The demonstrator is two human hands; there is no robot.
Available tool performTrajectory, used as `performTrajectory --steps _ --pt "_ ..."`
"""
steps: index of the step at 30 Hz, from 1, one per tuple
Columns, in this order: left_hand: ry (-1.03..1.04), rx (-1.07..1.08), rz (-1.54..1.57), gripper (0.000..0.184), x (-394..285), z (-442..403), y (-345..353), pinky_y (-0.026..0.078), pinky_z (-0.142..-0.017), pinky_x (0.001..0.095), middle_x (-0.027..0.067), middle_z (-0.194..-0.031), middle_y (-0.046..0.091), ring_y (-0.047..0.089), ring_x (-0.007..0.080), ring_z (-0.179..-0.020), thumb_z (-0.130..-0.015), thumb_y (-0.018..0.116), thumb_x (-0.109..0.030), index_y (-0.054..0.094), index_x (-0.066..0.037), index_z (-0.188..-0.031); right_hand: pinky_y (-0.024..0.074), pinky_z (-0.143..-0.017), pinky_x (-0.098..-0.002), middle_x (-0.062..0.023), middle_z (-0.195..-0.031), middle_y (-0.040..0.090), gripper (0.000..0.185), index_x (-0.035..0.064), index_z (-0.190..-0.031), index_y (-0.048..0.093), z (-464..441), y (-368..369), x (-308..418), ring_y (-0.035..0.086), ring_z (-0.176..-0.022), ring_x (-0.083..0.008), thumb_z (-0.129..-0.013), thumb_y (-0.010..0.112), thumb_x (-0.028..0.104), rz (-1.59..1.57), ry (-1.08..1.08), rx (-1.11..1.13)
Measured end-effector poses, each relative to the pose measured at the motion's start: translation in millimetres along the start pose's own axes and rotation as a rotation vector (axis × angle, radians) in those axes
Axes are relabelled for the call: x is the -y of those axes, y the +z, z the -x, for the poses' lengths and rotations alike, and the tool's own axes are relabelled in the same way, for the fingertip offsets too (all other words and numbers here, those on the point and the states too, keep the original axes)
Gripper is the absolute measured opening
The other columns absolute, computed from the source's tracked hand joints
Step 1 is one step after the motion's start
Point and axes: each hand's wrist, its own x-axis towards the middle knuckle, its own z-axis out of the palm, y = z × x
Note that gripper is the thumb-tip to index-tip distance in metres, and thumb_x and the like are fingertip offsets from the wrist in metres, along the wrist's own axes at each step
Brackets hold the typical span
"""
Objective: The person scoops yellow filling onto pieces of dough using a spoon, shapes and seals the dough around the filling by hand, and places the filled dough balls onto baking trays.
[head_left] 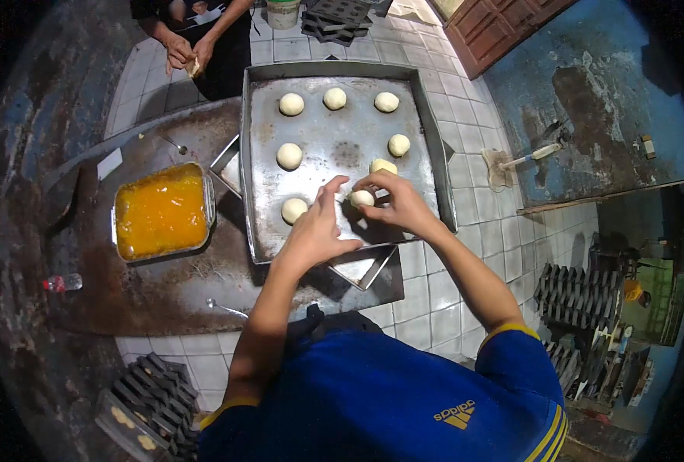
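A pale, round dough ball (362, 199) is pinched between the thumb and fingers of my right hand (394, 202), low over the near part of a large metal tray (334, 154). My left hand (319, 229) is open just to the left of that ball, its fingers and thumb apart. Beside its wrist sits another dough ball (293, 210). Partly hidden behind my right hand is a yellowish dough piece (383, 165). Several more balls, such as one at the far left (291, 105) and one at the right (399, 145), lie spaced around the tray.
Left of the tray, a pan of orange-yellow filling (161, 212) stands on a dark worn table (88, 292) with a small bottle (63, 283) and a spoon (226, 309). Another person's hands (190, 55) hold a dough piece at the upper left. Dark racks (576, 296) stand at the right.
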Motion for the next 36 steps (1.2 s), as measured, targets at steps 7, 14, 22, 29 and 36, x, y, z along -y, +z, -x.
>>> performTrajectory --steps 7,14,22,29,36 --pt "-0.031 -0.312 -0.031 0.063 25.5 32.9 -7.9 0.054 -0.083 0.0481 0.0176 -0.101 0.061 0.067 0.0383 -0.096 -0.087 0.077 -0.01 0.047 -0.007 -0.142 0.0266 -0.13 -0.0481 -0.0238 -0.17 0.03 0.084 -0.0129 -0.156 0.035 -18.7 41.8 -27.6 0.027 -0.159 -0.0394 -0.104 0.057 0.049 0.806 -0.43 0.247" --pt "-0.03 -0.444 0.001 0.048 25.2 31.0 -3.2 0.053 -0.071 0.0446 0.0134 -0.081 0.058 0.066 0.0332 -0.076 -0.089 0.075 -0.007 0.052 -0.005 -0.132 0.0245 -0.13 -0.0421 -0.016 -0.171 0.036 0.061 0.0018 -0.163 0.039 -44.5 -1.1 -38.6 0.031 -0.159 -0.0269 -0.118 0.034 0.043 -0.688 0.217 0.356" --pt "-0.015 -0.459 0.017 0.039 27.0 31.3 -0.3 0.05 -0.061 0.0408 0.0097 -0.071 0.056 0.06 0.0262 -0.062 -0.09 0.073 -0.005 0.055 -0.004 -0.125 0.0182 -0.132 -0.0474 -0.0205 -0.171 0.034 0.065 0.0063 -0.164 0.039 -17.7 41.1 -45.9 0.026 -0.161 -0.0376 -0.112 0.047 0.046 0.461 -0.239 0.247" --pt "0.02 -0.465 -0.011 0.027 26.4 33.1 -0.3 0.048 -0.056 0.0383 0.0078 -0.065 0.055 0.059 0.0221 -0.057 -0.092 0.071 -0.005 0.059 -0.004 -0.116 0.0563 -0.096 -0.0445 -0.0171 -0.115 0.068 0.042 0.0044 -0.13 0.067 -29.2 -33.1 -14.6 0.068 -0.111 -0.0372 -0.093 0.078 0.02 0.501 -0.093 -0.128" --pt "0.054 -0.426 -0.028 0.025 28.5 37.1 2.4 0.046 -0.054 0.0367 0.0056 -0.063 0.056 0.055 0.0176 -0.052 -0.092 0.071 -0.004 0.059 -0.004 -0.114 0.0607 -0.08 -0.0468 -0.02 -0.096 0.074 0.026 -0.0011 -0.097 0.072 -39.6 -23.2 -75.3 0.074 -0.089 -0.0392 -0.079 0.079 0.015 0.839 0.001 -0.094"
